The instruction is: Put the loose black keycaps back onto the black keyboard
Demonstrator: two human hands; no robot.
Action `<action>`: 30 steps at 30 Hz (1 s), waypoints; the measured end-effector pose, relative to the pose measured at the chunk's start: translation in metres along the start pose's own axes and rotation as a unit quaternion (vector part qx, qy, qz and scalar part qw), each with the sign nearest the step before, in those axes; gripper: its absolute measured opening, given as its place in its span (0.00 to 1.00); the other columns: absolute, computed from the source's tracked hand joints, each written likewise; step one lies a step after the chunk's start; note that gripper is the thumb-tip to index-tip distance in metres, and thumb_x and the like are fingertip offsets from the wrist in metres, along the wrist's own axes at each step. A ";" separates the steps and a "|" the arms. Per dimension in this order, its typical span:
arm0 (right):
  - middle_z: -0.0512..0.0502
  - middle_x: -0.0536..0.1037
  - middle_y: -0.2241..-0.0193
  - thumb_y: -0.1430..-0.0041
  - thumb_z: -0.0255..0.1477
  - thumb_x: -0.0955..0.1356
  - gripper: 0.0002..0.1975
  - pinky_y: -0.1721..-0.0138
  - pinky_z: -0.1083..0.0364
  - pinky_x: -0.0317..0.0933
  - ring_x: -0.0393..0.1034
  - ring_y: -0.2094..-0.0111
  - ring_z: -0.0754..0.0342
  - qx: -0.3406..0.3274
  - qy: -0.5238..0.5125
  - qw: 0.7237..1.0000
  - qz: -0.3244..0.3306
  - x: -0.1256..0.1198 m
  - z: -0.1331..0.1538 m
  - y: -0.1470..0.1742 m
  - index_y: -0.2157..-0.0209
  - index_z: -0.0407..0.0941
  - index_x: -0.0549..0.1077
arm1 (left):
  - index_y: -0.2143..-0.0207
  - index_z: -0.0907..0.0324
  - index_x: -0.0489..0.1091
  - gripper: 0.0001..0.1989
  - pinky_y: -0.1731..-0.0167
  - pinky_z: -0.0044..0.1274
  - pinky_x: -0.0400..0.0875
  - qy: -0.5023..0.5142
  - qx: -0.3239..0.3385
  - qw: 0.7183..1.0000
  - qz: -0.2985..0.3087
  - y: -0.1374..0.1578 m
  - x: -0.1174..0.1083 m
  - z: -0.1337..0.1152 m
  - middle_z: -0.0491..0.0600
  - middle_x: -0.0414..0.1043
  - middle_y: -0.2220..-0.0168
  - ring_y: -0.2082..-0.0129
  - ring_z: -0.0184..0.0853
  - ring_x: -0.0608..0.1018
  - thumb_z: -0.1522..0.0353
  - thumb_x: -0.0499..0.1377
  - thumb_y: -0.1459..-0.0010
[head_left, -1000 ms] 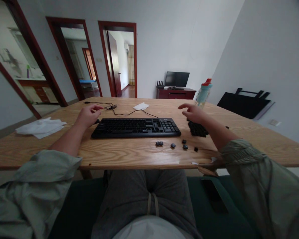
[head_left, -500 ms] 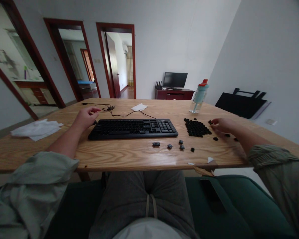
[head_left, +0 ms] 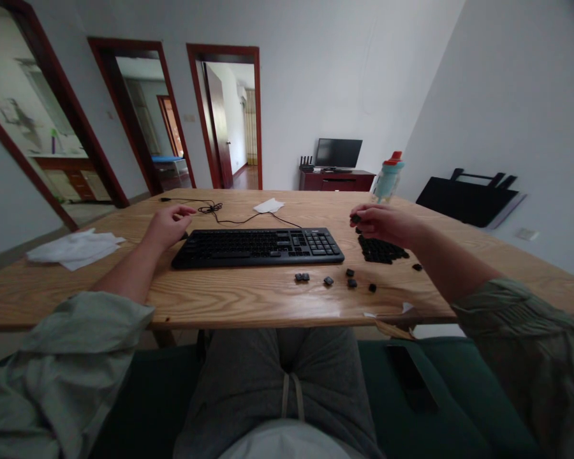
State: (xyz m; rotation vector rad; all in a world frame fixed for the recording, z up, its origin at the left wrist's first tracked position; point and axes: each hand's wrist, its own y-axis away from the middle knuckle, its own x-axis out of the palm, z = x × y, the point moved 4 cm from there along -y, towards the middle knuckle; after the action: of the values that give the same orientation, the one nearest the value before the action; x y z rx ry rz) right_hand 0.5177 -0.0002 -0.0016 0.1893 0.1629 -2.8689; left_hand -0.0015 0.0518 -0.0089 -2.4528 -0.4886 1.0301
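A black keyboard (head_left: 258,248) lies on the wooden table in front of me. Just off its left end, my left hand (head_left: 167,224) rests with curled fingers. A small dark tip (head_left: 183,236) shows at its lower edge, too little of it to name. My right hand (head_left: 385,224) is raised over the table, right of the keyboard's far corner, pinching a black keycap (head_left: 355,218). Below and behind that hand lies a tight cluster of black keycaps (head_left: 380,252), partly hidden by it. Several loose keycaps (head_left: 328,280) are scattered nearer the front edge.
A clear bottle with a red lid (head_left: 390,175) stands behind my right hand. White tissues (head_left: 76,248) lie at left, another tissue (head_left: 268,205) at the back beside the coiled cable (head_left: 210,208). The table's front edge has torn veneer (head_left: 393,329). A phone (head_left: 411,377) lies on the green seat.
My right hand has moved left and up from the right side of the keycap cluster, now carrying a keycap. My left hand stays by the keyboard's left end.
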 end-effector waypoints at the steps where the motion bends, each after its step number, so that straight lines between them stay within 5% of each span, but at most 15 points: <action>1: 0.47 0.75 0.69 0.48 0.35 0.74 0.12 0.79 0.61 0.47 0.51 0.78 0.63 0.000 -0.025 0.999 0.035 0.019 0.005 -0.002 0.65 0.44 0.74 | 0.60 0.60 0.78 0.18 0.73 0.25 0.64 -0.001 0.000 1.000 0.001 0.000 0.000 0.001 0.47 0.70 0.75 0.77 0.34 0.69 0.63 0.58 0.50; 5: 0.48 0.74 0.72 0.46 0.35 0.74 0.11 0.78 0.60 0.45 0.51 0.78 0.63 -0.003 -0.063 0.990 0.124 0.066 0.016 -0.010 0.66 0.42 0.74 | 0.59 0.60 0.78 0.18 0.73 0.25 0.64 -0.006 -0.001 1.000 0.005 0.000 -0.002 0.001 0.47 0.69 0.76 0.75 0.35 0.70 0.61 0.58 0.50; 9: 0.48 0.74 0.71 0.44 0.37 0.72 0.15 0.78 0.59 0.45 0.51 0.78 0.62 -0.015 -0.035 0.989 0.141 0.077 0.017 -0.018 0.58 0.42 0.74 | 0.60 0.59 0.78 0.17 0.71 0.25 0.66 -0.009 0.000 1.000 0.001 0.001 -0.003 -0.001 0.48 0.72 0.73 0.73 0.35 0.71 0.61 0.57 0.50; 13: 0.44 0.78 0.64 0.38 0.36 0.66 0.18 0.77 0.59 0.51 0.54 0.77 0.60 -0.036 0.111 0.992 0.047 0.069 0.012 -0.037 0.47 0.46 0.71 | 0.60 0.59 0.77 0.17 0.71 0.24 0.66 -0.012 0.002 1.000 -0.001 -0.001 -0.002 0.000 0.48 0.75 0.70 0.73 0.34 0.71 0.62 0.57 0.50; 18: 0.43 0.80 0.63 0.41 0.27 0.65 0.07 0.73 0.59 0.56 0.65 0.71 0.56 -0.021 0.374 0.922 -0.095 0.052 -0.014 -0.067 0.61 0.44 0.73 | 0.59 0.59 0.78 0.18 0.71 0.24 0.66 -0.009 0.012 1.000 -0.003 -0.003 -0.001 0.004 0.49 0.76 0.68 0.74 0.34 0.70 0.64 0.56 0.50; 23: 0.45 0.79 0.67 0.45 0.27 0.68 0.05 0.67 0.58 0.60 0.70 0.66 0.53 -0.011 0.421 0.903 -0.089 0.046 -0.031 -0.072 0.66 0.43 0.76 | 0.58 0.60 0.78 0.19 0.70 0.25 0.66 -0.014 0.014 1.000 -0.004 0.001 -0.003 -0.001 0.49 0.75 0.70 0.74 0.34 0.70 0.63 0.57 0.50; 30: 0.43 0.83 0.59 0.42 0.32 0.70 0.12 0.56 0.55 0.65 0.75 0.59 0.48 0.007 0.440 0.898 -0.018 0.035 -0.036 -0.078 0.59 0.44 0.82 | 0.60 0.60 0.78 0.17 0.70 0.25 0.66 -0.009 0.012 1.000 -0.004 -0.001 -0.001 0.001 0.48 0.73 0.72 0.75 0.34 0.69 0.64 0.57 0.50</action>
State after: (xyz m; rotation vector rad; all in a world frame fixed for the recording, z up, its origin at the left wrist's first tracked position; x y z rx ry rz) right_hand 0.4672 0.0705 -0.0343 1.4794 0.3056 -2.5848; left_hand -0.0032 0.0524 -0.0081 -2.4211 -0.4882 1.0496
